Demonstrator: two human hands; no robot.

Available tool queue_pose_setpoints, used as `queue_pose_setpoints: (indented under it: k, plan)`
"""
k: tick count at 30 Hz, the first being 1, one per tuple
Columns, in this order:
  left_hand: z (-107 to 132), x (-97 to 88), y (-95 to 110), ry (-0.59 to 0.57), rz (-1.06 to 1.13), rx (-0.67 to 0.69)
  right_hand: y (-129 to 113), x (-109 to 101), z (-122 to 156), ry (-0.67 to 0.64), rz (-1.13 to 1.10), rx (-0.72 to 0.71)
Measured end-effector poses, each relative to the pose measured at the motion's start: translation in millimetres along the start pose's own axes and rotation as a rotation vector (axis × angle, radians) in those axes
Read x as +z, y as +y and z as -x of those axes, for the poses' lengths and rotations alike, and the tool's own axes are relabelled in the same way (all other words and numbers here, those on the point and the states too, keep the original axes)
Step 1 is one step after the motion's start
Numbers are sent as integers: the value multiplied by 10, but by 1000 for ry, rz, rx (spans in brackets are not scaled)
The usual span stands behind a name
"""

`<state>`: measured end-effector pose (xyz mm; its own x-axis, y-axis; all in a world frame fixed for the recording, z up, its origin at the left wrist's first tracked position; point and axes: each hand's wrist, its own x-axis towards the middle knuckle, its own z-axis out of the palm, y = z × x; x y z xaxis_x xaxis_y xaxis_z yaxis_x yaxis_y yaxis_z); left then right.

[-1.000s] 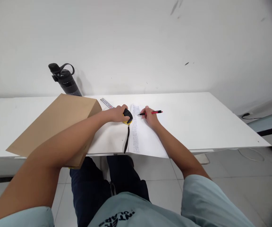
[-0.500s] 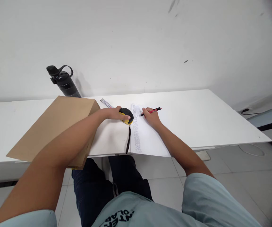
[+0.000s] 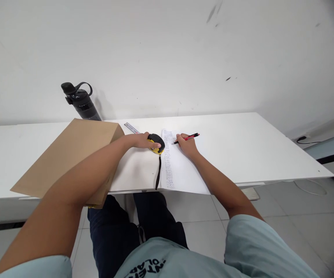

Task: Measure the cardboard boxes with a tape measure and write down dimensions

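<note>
My left hand (image 3: 144,141) is closed around a yellow and black tape measure (image 3: 157,143). Its metal blade (image 3: 131,128) sticks out to the upper left, and a black wrist strap (image 3: 158,175) hangs toward the table's front edge. In my right hand (image 3: 186,145) is a red and black pen (image 3: 192,136), tip pointing left at a white sheet of paper (image 3: 181,175). Dense handwriting fills a column along the sheet's left side. My left forearm reaches over a brown paper bag (image 3: 59,154) lying on the table.
A dark water bottle (image 3: 82,102) with a carry loop stands behind the bag, near the wall. The white table (image 3: 242,150) runs along the wall. A cable with a black plug (image 3: 302,139) shows at the far right.
The whole view has shifted slightly. Both hands keep their holds, and the pen stays at nearly the same place on the sheet.
</note>
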<state>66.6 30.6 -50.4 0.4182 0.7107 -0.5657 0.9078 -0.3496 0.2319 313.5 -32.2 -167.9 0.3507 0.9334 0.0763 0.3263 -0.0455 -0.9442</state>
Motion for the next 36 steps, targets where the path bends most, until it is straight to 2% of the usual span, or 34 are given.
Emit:
queue_pose_setpoints:
  k: [7, 14, 23, 29, 32, 36]
  plan:
    - [17, -6, 25, 2, -14, -8, 16, -6, 3, -4, -8, -15]
    - [129, -35, 111, 56, -53, 28, 17, 19, -24, 37, -16, -6]
    - [165, -41, 119, 15, -29, -18, -25, 3, 9, 8, -20, 8]
    - [68, 5, 85, 8, 41, 87, -29, 8, -2, 26, -35, 13]
    - [69, 49, 105, 43, 33, 155, -20, 12, -2, 40, -49, 12]
    - [120, 75, 148, 69, -5, 122, -12, 19, -4, 58, -60, 5]
